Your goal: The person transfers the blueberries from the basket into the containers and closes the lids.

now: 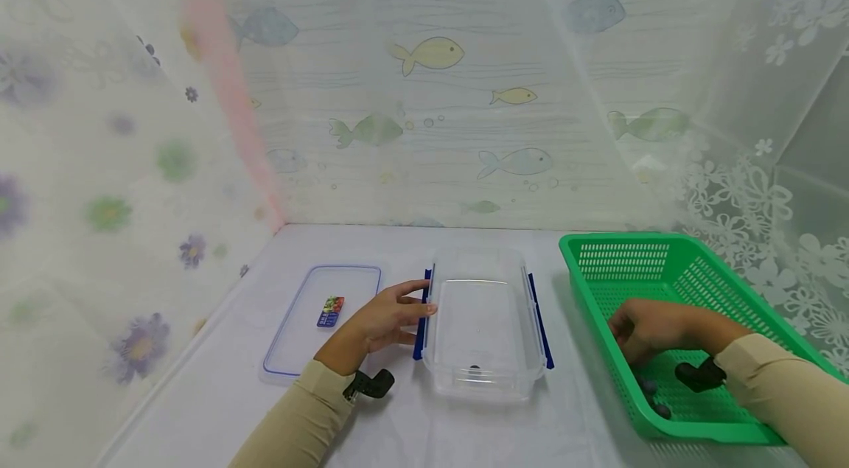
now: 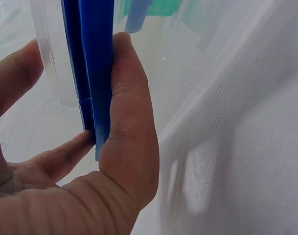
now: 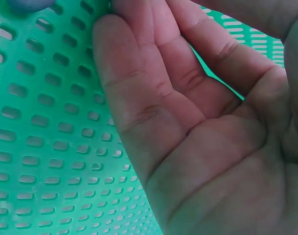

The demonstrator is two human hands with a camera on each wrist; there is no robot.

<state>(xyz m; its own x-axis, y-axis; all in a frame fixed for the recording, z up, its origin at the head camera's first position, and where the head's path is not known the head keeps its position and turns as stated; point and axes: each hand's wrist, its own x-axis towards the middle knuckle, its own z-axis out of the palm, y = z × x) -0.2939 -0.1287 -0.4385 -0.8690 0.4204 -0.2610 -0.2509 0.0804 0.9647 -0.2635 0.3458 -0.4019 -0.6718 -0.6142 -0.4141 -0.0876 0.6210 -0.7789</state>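
A clear plastic food container (image 1: 480, 320) with blue side latches (image 1: 540, 320) stands in the middle of the table. My left hand (image 1: 388, 317) grips its left side, the blue latch (image 2: 97, 63) lying between thumb and fingers. One small dark round berry (image 1: 474, 370) is visible at the container's near end. My right hand (image 1: 653, 328) reaches down inside the green basket (image 1: 719, 432), by its left wall. Dark-blue round berries (image 1: 662, 410), like blueberries, lie near it on the basket floor; another berry (image 3: 31, 4) shows beyond the little finger. I cannot tell whether the hidden fingertips hold one.
The container's clear lid (image 1: 292, 343), rimmed in blue and bearing a colourful label (image 1: 330, 312), lies flat to the left. A white cloth (image 1: 398, 431) covers the table. Patterned translucent curtains (image 1: 424, 121) hang behind and on both sides.
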